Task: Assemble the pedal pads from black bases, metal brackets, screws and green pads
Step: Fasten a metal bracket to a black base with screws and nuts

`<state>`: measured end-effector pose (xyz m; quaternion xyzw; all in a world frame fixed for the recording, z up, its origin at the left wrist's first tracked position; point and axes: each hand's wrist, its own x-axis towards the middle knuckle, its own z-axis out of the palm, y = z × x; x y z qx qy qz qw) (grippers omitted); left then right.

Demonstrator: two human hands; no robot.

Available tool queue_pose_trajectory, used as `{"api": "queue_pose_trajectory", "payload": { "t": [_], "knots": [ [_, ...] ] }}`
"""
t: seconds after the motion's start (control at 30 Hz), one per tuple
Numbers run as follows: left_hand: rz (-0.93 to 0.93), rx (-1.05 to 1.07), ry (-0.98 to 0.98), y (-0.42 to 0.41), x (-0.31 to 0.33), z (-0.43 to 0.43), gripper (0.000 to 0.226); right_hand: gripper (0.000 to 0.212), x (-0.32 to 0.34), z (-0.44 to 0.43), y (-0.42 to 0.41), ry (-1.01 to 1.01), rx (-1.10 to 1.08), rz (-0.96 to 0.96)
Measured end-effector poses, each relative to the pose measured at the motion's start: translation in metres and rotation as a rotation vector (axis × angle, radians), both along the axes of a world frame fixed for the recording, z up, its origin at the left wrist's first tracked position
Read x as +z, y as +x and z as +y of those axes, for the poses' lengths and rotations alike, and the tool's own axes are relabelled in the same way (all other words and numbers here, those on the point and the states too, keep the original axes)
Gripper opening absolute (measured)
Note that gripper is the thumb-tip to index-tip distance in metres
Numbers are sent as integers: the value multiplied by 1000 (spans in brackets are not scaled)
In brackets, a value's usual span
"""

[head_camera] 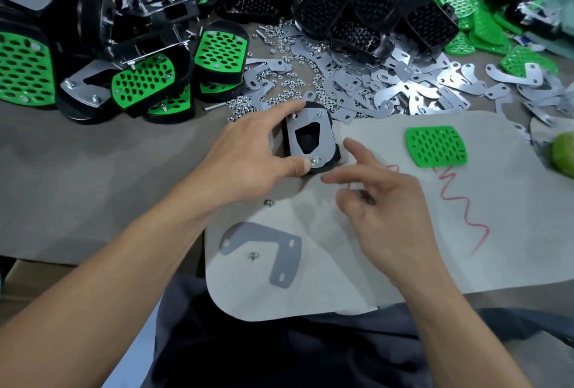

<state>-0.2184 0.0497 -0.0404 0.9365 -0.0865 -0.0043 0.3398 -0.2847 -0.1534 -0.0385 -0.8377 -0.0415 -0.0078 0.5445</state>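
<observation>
A black base (332, 159) lies in the middle of the grey mat (512, 232) with a metal bracket (324, 136) on top and a nut (316, 160) at its near corner. My left hand (248, 154) grips this base from the left, thumb by the near nut, index finger on the far corner. Just right of it, my right hand (382, 204) hovers with loosely bent fingers; I cannot see anything held in it. A loose green pad (436, 146) lies to the right. A spare bracket (270, 251) and two loose nuts (254, 256) (267, 202) lie nearer me.
Finished pedal pads (124, 55) are piled at the far left. Empty black bases (357, 11) are heaped at the back, with green pads (478, 14) far right. Loose brackets (419, 83) and nuts (295, 83) cover the table beyond the mat. A green round object (563, 154) sits at the right edge.
</observation>
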Motion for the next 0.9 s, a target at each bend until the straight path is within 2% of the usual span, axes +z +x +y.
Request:
{"api": "queue_pose_trajectory", "payload": {
  "t": [0.03,0.1,0.17,0.27,0.33,0.4,0.43,0.53,0.6,0.63,0.9],
  "knots": [
    [4,-6,-1,0,0,0,89,44,1,1,2,14,-41,-11],
    [15,-14,3,0,0,1,91,38,5,5,9,-83,-78,-57],
    [21,-13,6,0,1,1,91,28,16,10,21,-323,-60,-131],
    [18,8,1,-1,1,0,89,14,41,19,39,-760,100,-213],
    [24,20,8,0,1,-1,88,13,59,28,44,-1032,246,-270],
    [36,18,-2,-1,2,-1,90,16,70,36,41,-1178,373,-356],
    [35,11,-5,-2,3,-1,90,22,74,41,38,-1209,432,-397],
    [23,-10,2,-3,4,0,82,19,72,49,32,-1263,528,-451],
    [32,-3,9,-3,4,1,78,46,65,51,32,-1328,528,-468],
    [38,7,13,-3,4,1,78,51,64,51,32,-1361,524,-476],
    [42,-5,43,-2,4,2,80,32,62,44,34,-1381,579,-498]
  ]
}}
